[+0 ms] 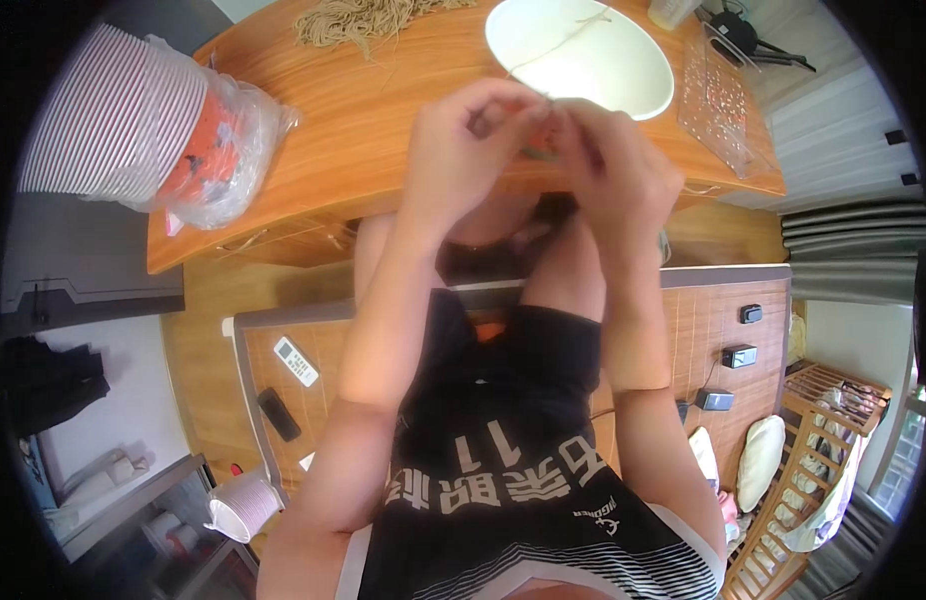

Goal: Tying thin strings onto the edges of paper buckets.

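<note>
My left hand and my right hand meet over the near edge of the wooden table, fingertips pinched close together. A thin beige cord runs from inside a white bowl toward my left fingertips, which are closed on it. The fingers of my right hand are also pinched, touching or nearly touching the left ones; what is between them is too small to make out. Just below the fingertips, a small orange and green patch shows, partly hidden by my hands. The bowl stands right beyond them.
A bundle of beige cords lies at the table's back. On the right sits a clear tray of small beads. A tall stack of pale ribbed containers in plastic wrap stands left. Behind me, a remote and phone lie on the mat.
</note>
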Action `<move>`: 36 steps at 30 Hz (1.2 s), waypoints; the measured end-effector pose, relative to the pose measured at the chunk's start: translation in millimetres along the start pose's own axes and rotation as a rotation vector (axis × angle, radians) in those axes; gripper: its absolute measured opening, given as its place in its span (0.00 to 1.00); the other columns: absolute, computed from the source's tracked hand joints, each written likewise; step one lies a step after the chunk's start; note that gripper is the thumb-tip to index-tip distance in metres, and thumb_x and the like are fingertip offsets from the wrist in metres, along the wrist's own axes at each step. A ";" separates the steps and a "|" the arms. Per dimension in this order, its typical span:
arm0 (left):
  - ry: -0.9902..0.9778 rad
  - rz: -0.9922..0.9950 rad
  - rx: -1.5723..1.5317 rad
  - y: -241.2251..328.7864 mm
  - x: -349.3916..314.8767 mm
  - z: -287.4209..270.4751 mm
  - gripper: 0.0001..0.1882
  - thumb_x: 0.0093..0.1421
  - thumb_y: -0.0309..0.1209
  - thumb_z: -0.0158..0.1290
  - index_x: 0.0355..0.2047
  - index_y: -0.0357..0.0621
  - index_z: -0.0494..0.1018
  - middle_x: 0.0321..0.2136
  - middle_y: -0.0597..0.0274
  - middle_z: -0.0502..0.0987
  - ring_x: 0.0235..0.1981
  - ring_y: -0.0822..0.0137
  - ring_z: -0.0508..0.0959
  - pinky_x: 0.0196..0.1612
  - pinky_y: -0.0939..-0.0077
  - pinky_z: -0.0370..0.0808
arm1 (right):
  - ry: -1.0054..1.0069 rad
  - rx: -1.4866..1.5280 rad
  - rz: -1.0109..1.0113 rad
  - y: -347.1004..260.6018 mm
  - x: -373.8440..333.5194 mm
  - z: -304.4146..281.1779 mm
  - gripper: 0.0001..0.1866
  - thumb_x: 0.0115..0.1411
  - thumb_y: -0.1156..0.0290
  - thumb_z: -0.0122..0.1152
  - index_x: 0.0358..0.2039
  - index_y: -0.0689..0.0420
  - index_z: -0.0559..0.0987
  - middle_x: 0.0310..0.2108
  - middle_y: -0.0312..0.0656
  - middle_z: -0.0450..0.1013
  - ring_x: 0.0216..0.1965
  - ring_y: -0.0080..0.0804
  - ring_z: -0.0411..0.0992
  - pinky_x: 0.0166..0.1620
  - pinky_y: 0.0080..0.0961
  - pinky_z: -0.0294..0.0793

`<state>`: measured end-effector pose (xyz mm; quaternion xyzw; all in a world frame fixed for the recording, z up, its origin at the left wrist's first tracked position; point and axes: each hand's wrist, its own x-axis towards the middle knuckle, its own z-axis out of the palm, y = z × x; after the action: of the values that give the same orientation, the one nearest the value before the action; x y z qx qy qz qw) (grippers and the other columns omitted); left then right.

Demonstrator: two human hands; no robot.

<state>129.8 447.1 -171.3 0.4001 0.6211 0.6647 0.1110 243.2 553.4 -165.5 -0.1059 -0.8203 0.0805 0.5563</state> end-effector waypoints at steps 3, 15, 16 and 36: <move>0.034 0.106 0.170 1.6 -3.4 -2.5 0.06 0.60 0.25 0.61 0.38 0.44 0.82 0.16 0.79 0.59 0.19 0.84 0.57 0.22 0.84 0.54 | -0.110 -0.082 -0.154 5.1 14.8 -4.2 0.05 0.53 0.68 0.69 0.31 0.47 0.82 0.21 0.30 0.72 0.21 0.30 0.71 0.23 0.25 0.68; 0.135 0.147 0.170 -1.3 -10.0 4.9 0.07 0.59 0.24 0.62 0.39 0.43 0.82 0.15 0.76 0.63 0.19 0.83 0.60 0.22 0.84 0.56 | -0.157 0.017 -0.110 6.3 22.5 -1.6 0.06 0.48 0.71 0.73 0.28 0.49 0.84 0.22 0.32 0.72 0.24 0.31 0.70 0.27 0.27 0.70; 0.137 0.147 0.163 -1.6 -9.8 6.3 0.07 0.59 0.24 0.62 0.39 0.43 0.82 0.15 0.76 0.63 0.19 0.83 0.60 0.22 0.84 0.56 | -0.124 0.047 -0.148 9.9 23.3 -0.1 0.07 0.48 0.71 0.73 0.29 0.49 0.85 0.24 0.32 0.73 0.25 0.31 0.70 0.28 0.27 0.70; 0.127 0.076 0.018 -5.5 -12.4 8.7 0.07 0.62 0.28 0.63 0.38 0.38 0.81 0.20 0.76 0.74 0.21 0.87 0.65 0.24 0.89 0.59 | -0.161 0.081 -0.297 18.6 31.5 -4.0 0.09 0.48 0.77 0.71 0.32 0.52 0.85 0.31 0.34 0.77 0.29 0.32 0.73 0.33 0.25 0.73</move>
<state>141.8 446.6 -182.0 0.3812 0.6173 0.6869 0.0424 237.2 579.8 -140.4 0.0456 -0.8648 0.0388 0.4986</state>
